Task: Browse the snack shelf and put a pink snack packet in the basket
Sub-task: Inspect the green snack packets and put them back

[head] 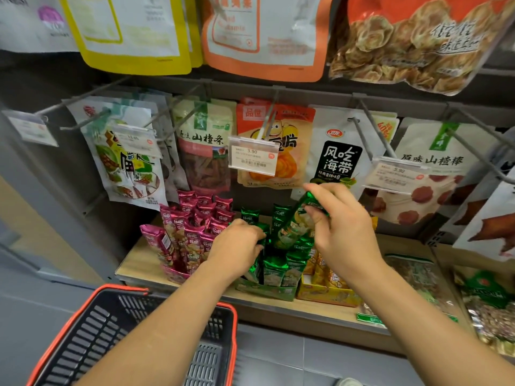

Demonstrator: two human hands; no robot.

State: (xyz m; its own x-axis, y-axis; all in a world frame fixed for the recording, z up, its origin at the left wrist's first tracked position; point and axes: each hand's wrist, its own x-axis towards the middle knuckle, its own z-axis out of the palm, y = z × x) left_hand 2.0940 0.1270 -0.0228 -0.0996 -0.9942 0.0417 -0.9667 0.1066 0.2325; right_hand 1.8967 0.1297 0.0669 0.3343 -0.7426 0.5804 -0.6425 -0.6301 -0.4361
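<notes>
Standing at the low wooden shelf [139,264], the person has both hands busy in the wrong colour. The right hand [342,227] pinches a slim green foil snack packet [291,225] by its top end between thumb and fingertips. The packet hangs tilted, its lower end down and to the left over the open green carton of matching packets [278,270]. The left hand [237,242] lies knuckles-up on that green row, fingers curled down among the packet tops. Whether they grip one I cannot tell, as the tips are buried.

The shiny pink foil snack packets [192,227] stand upright in their own carton just to the left of the left hand, long axes near vertical and tops free. The left hand is plainly the nearer one. I judge a short shift leftwards would bring it over a pink top to pinch and draw upward. The black plastic basket with the orange rim [111,288] waits below the shelf, under the left forearm, with no pink packet showing in it.
</notes>
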